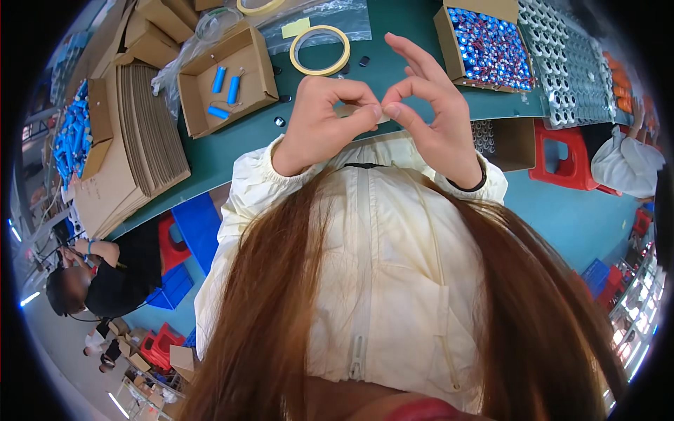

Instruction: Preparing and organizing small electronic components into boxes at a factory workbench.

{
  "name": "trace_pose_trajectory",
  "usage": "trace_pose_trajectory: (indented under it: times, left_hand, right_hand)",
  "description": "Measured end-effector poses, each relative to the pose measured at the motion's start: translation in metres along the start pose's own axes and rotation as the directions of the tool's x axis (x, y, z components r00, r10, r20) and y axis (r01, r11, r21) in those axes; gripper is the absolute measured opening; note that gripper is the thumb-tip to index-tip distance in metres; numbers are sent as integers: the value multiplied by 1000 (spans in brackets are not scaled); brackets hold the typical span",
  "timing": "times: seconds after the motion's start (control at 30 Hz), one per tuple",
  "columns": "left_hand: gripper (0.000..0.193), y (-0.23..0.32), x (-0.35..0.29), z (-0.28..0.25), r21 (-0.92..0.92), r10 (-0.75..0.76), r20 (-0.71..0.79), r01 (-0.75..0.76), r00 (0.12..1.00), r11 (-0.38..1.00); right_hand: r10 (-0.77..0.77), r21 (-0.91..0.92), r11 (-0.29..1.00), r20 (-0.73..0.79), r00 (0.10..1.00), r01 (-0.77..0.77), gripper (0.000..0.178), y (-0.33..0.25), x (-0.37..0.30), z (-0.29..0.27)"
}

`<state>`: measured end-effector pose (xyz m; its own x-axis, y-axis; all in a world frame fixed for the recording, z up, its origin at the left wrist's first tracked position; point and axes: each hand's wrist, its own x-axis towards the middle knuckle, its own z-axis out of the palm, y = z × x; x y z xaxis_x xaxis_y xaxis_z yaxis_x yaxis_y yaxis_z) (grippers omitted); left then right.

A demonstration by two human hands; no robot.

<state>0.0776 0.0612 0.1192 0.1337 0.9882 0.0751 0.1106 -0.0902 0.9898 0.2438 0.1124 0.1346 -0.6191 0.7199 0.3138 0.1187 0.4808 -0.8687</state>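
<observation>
In front of my chest, my left hand (323,121) and my right hand (437,116) meet at the fingertips. Thumb and index finger are pinched together on both hands, while the other fingers of the right hand stand raised. A small pale strip (383,118) shows between the fingertips; its kind is hard to make out, as the fingers cover most of it. Just beyond the hands, a roll of yellowish tape (293,56) lies flat on the green table (400,17). Small black pieces (364,62) are scattered around it.
At the left, an open cardboard box (268,70) holds three blue wired cylinders (233,90), beside stacked cardboard sheets (151,130). A box of many blue cylinders (489,48) stands far right, next to trays of metallic round parts (562,63). A red stool (562,158) is below. Another person (119,270) sits at left.
</observation>
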Motion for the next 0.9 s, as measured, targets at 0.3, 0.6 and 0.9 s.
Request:
trace_pose_trajectory:
  times: [0.3,0.6,0.9]
  left_hand:
    - [11,-16,0,6,-49,2,-175,-11,985,999]
    - [11,-19,4,14,-118,-38,-302,2,952,993]
    - [17,-32,13,-10,-297,-18,-301,-76,954,952]
  right_hand:
    - [98,-74,992,-94,991,-105,4,-1,-6,18]
    - [19,-216,975,-169,986,-56,5,7,-7,26]
    - [-18,166,981,-432,902,99,4,16,-8,1]
